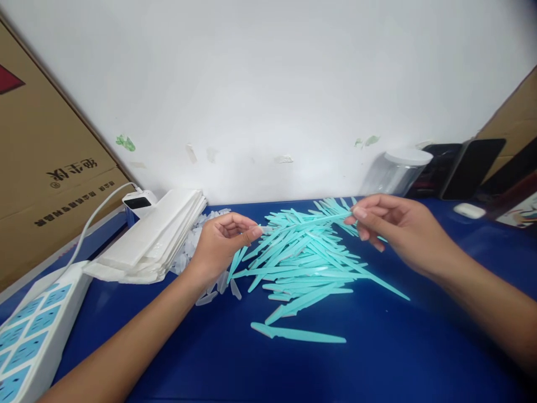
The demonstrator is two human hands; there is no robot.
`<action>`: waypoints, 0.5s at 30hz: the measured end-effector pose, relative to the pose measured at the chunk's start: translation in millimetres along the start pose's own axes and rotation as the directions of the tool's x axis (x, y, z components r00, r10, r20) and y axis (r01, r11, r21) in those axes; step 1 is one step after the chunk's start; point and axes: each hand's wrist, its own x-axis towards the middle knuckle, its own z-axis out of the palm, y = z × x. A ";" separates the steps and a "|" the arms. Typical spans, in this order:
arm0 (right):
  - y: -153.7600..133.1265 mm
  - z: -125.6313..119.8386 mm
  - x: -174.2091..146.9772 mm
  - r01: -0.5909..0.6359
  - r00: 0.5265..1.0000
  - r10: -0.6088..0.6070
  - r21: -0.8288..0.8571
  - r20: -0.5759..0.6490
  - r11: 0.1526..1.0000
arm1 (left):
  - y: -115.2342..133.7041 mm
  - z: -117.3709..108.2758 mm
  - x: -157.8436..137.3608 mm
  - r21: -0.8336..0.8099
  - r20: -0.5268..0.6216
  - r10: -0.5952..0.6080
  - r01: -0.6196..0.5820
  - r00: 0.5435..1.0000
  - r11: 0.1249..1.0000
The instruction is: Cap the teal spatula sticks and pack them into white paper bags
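My right hand [386, 224] pinches the thin handle end of a turquoise eyebrow razor [312, 220], held slanting above the pile. My left hand [229, 240] is closed, with a small clear plastic cap [267, 229] between thumb and fingers, at the razor's blade end. Whether the cap sits fully over the blade cannot be made out. Below both hands lies a heap of turquoise eyebrow razors [310, 254], pointing various ways. One separate razor [300, 334] lies in front of the heap. Loose translucent caps [191, 246] are piled behind and beside my left hand.
A stack of white packets [146, 235] stands left of the caps. Further left are a power strip [46, 319], a white charger [140, 201] with a cable, and a cardboard box [46, 140]. At the back right are a clear jar [394, 173] and a dark phone [473, 168].
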 end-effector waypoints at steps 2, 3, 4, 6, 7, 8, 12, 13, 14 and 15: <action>0.4 -0.6 -0.5 -0.010 1.000 0.010 0.008 -0.005 1.000 | 0.7 1.2 -1.2 -0.018 -0.017 -0.024 0.024 1.000 1.000; 1.1 -0.9 -0.8 -0.018 1.000 0.018 0.011 -0.005 1.000 | 1.0 1.9 -2.1 -0.016 -0.015 -0.045 0.044 0.999 0.999; 2.0 -1.2 -1.2 -0.025 1.000 0.026 0.016 -0.005 1.000 | 1.2 2.6 -3.3 -0.008 -0.006 -0.066 0.066 0.998 0.998; 3.9 -1.4 -1.9 -0.037 0.999 0.037 0.030 -0.003 0.999 | 1.3 4.0 -5.9 0.013 0.023 -0.102 0.101 0.995 0.995; 4.8 -1.5 -2.1 -0.042 0.999 0.042 0.041 -0.004 0.998 | 1.3 4.7 -7.1 0.022 0.038 -0.113 0.112 0.993 0.993; 5.6 -1.5 -2.2 -0.049 0.999 0.050 0.052 -0.006 0.997 | 1.2 5.4 -8.1 0.027 0.050 -0.119 0.118 0.992 0.993; 8.3 -1.5 -1.6 -0.079 0.997 0.080 0.068 -0.014 0.995 | 0.9 6.7 -9.4 0.033 0.083 -0.122 0.120 0.989 0.992; 8.6 -1.5 -1.4 -0.081 0.997 0.082 0.063 -0.013 0.995 | 0.7 6.8 -9.3 0.031 0.088 -0.122 0.120 0.989 0.992; 8.5 -1.4 -1.4 -0.080 0.997 0.081 0.058 -0.008 0.995 | 0.4 6.9 -9.2 0.030 0.093 -0.121 0.119 0.988 0.992; 8.2 -1.1 -1.5 -0.079 0.997 0.079 0.054 0.000 0.995 | 0.1 7.0 -9.2 0.031 0.095 -0.119 0.116 0.988 0.993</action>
